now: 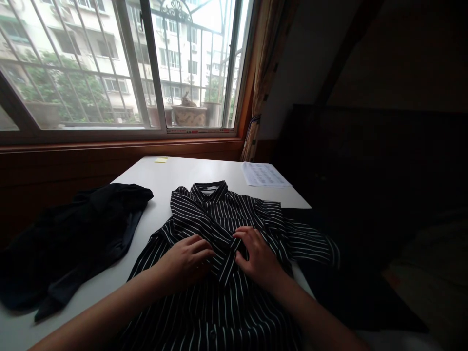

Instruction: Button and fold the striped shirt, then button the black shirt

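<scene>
A black shirt with white stripes (pixel 234 312) lies on a white table, its collar (pixel 209 191) pointing away from me. The left-side sleeve (pixel 193 217) is folded across the chest, and its cuff (pixel 228 265) lies near the middle. On the folded sleeve rests my left hand (pixel 192 258), fingers loosely bent and apart, its thumb hidden. My right hand (pixel 256 253) is at the cuff's other side, thumb and fingers spread, fingertips touching the cloth by the cuff. The other sleeve (pixel 310 241) stretches out to the right past the table's edge.
Dark crumpled clothing (pixel 84 234) lies on the table (pixel 161 178) at left. Printed sheets (pixel 263 174) and a yellow sticky note (pixel 161 159) are at the far edge. Dark cloth (pixel 351 292) is at right. A barred window (pixel 153 63) and a curtain (pixel 256 112) stand behind.
</scene>
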`<state>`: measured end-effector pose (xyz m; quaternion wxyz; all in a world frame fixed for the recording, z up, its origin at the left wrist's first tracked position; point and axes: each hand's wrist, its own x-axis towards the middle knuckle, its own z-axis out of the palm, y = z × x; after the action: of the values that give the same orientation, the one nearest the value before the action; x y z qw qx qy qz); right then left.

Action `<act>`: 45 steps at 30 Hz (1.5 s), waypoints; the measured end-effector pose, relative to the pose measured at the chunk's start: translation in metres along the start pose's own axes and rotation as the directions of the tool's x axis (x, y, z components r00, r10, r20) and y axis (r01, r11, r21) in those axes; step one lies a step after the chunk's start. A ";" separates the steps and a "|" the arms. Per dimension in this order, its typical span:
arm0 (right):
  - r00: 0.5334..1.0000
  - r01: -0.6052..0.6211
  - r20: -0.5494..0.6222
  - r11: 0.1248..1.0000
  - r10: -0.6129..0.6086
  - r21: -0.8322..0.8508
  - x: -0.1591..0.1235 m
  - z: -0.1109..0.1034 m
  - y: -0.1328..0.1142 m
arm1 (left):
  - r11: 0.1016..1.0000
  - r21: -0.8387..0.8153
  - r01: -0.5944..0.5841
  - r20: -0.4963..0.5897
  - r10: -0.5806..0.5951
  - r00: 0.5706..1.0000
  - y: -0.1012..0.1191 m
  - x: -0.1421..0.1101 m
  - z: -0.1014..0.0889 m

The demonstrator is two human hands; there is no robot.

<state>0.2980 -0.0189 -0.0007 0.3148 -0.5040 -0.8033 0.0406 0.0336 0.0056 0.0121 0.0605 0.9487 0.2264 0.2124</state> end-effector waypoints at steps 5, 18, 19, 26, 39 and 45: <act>0.999 -0.032 0.029 0.999 0.032 0.016 0.001 0.006 0.008 | 0.997 -0.036 0.072 0.010 -0.071 0.997 0.008 -0.006 0.025; 0.982 0.129 -0.147 0.989 -0.117 0.073 -0.001 0.005 0.006 | 0.999 -0.045 0.028 -0.021 -0.029 0.999 0.011 -0.008 0.035; 0.976 0.161 -0.160 0.984 -0.147 0.079 -0.002 0.005 0.004 | 0.997 -0.060 0.045 -0.037 -0.048 0.998 0.009 -0.009 0.037; 0.936 0.334 -0.140 0.941 -0.324 0.049 -0.006 0.007 -0.010 | 0.982 -0.127 0.141 -0.206 -0.166 0.965 0.009 -0.012 0.037; 0.979 0.201 -0.019 0.963 -0.201 0.182 -0.004 0.002 -0.006 | 0.911 -0.302 0.282 -0.217 -0.354 0.910 0.003 -0.007 0.033; 0.949 0.236 0.172 0.958 -0.263 0.163 -0.004 -0.005 0.003 | 0.745 -0.543 0.388 -0.131 -0.531 0.837 -0.004 -0.006 0.032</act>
<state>0.3042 -0.0224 -0.0002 0.2731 -0.3684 -0.8824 0.1051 0.0410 0.0060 -0.0195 0.3200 0.7747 0.3992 0.3716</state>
